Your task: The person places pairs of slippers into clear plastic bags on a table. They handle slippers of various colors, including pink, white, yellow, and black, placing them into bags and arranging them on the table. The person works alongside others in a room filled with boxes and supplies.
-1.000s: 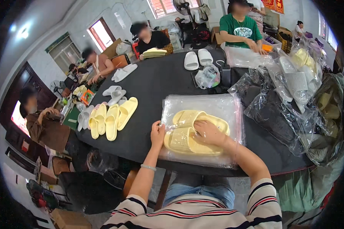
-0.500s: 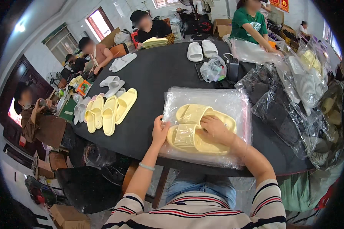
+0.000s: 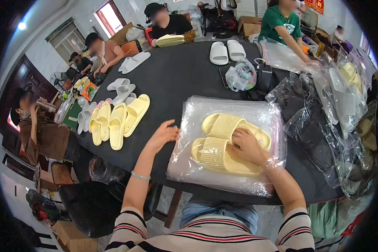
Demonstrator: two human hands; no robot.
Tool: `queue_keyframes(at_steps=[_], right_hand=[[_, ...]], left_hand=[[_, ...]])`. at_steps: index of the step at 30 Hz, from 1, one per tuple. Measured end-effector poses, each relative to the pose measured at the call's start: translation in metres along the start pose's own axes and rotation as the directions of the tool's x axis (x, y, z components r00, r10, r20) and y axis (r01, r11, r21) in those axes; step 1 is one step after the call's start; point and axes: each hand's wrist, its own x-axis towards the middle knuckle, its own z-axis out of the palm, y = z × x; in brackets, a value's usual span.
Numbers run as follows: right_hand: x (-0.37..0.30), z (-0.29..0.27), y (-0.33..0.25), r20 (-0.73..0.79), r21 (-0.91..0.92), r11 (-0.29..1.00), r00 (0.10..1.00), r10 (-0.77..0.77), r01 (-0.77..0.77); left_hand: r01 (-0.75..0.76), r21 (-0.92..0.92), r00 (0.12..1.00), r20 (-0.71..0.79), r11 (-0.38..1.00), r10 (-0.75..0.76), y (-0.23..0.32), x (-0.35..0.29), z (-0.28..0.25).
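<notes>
A pair of pale yellow slippers [image 3: 235,147] lies side by side on a stack of clear plastic bags [image 3: 182,168] in front of me, with shiny film over them. My right hand [image 3: 248,145] is closed on the slippers' inner edges, behind the straps, and clear film crosses its wrist. Some fingertips are hidden between the two slippers. My left hand [image 3: 161,136] is just off the left edge of the bags, raised over the black tabletop [image 3: 172,84], fingers apart and holding nothing.
More yellow slippers [image 3: 118,126] and grey slippers [image 3: 122,90] lie on the left. White slippers [image 3: 219,53], a knotted plastic bag [image 3: 241,75] and a black box [image 3: 264,74] stand beyond the stack. Bagged slippers [image 3: 344,98] crowd the right. Co-workers sit or stand around the table.
My left hand has let go of the bags' left edge and moved left, its fingers spreading. My right hand stays on the slippers. The view has shifted slightly.
</notes>
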Motion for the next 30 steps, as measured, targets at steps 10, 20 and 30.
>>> queue_keyframes(at_steps=[10,20,30], right_hand=[[0.001,-0.008,0.0,0.096,-0.05,0.998,0.995,-0.025,0.03],[0.0,-0.01,-0.004,0.188,0.051,0.999,0.982,-0.028,0.019],[-0.073,-0.034,-0.018,-0.162,-0.221,0.958,0.975,0.15,-0.184]], left_hand=[[-0.262,-0.033,0.939,-0.242,0.965,0.246,0.006,0.093,0.035],[-0.117,-0.291,0.975,-0.214,0.949,0.055,-0.031,0.123,0.014],[-0.408,0.292,0.79,-0.362,0.865,0.495,-0.06,0.12,0.031]])
